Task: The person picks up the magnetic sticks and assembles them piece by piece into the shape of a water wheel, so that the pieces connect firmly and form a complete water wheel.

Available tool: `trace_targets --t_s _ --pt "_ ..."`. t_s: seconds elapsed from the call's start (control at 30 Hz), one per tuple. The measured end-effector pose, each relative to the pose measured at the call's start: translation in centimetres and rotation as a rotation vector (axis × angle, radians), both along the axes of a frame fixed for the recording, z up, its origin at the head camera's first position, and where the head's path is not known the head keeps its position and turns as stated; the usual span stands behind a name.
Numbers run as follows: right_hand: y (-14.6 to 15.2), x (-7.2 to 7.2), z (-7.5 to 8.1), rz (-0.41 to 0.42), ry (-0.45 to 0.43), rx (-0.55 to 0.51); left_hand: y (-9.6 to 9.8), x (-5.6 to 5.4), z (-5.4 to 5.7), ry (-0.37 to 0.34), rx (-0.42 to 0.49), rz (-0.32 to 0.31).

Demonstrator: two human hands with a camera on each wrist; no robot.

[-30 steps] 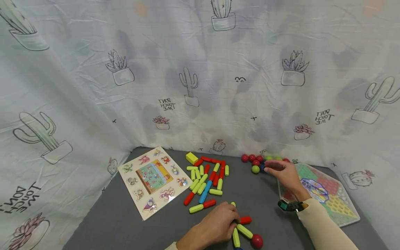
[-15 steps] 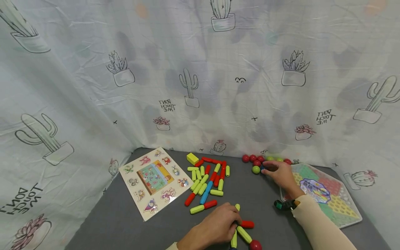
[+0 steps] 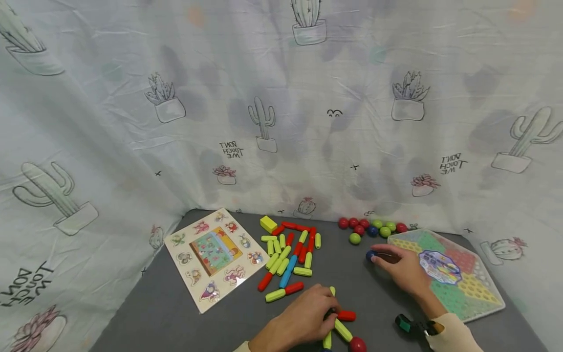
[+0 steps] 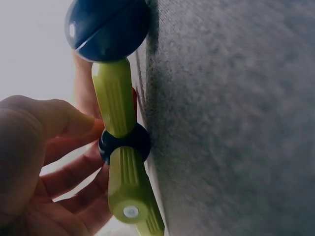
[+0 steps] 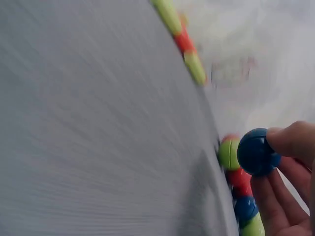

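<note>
My right hand [image 3: 406, 271] pinches a dark blue ball [image 5: 256, 152] between thumb and fingers, above the grey table. Near the table's front, my left hand [image 3: 308, 313] grips the dark blue centre ball [image 4: 125, 142] of a joined toy piece. Several rods stick out from that ball, among them a yellow-green rod [image 3: 342, 331] that ends in a red ball [image 3: 357, 344] and a short red rod [image 3: 346, 316]. In the left wrist view another yellow-green rod [image 4: 114, 98] carries a larger blue ball [image 4: 108, 29] at its end. My left fingers partly hide the centre ball.
Loose red, green and blue balls [image 3: 373, 231] lie along the back right. A hexagonal box [image 3: 466, 278] is at the right. Several yellow-green, red and blue rods [image 3: 288, 271] and a yellow block [image 3: 269, 224] lie mid-table, beside a picture puzzle board [image 3: 198, 293].
My right hand has taken a blue ball from the group at the back and moved it toward me. My left hand stays on the joined piece, which has shifted slightly.
</note>
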State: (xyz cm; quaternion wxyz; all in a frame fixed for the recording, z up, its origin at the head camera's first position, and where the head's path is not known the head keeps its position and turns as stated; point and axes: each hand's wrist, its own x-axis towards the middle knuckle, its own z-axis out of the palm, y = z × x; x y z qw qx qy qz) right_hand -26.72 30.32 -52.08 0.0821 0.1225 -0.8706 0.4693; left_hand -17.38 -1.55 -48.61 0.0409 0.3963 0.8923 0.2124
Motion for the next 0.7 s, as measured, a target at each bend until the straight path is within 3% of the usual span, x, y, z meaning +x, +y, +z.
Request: trace_targets --t_s 0.2,0.37,0.5,0.7 --pt "-0.9 5.5 -0.5 0.12 0.006 -0.151 1.9 -0.5 0.2 0.016 -0.107 0.069" --pt "-1.6 8.9 -1.3 0.165 -0.071 -0.212 3.3 -0.8 0.1 0.012 -0.186 0.129" --pt "-1.8 10.2 -1.8 0.225 -0.117 -0.244 4.0 -0.8 0.1 -0.009 -0.248 0.167" --pt "-1.9 10.7 -2.1 0.273 -0.16 -0.26 4.2 -0.7 -0.2 -0.022 -0.244 0.204"
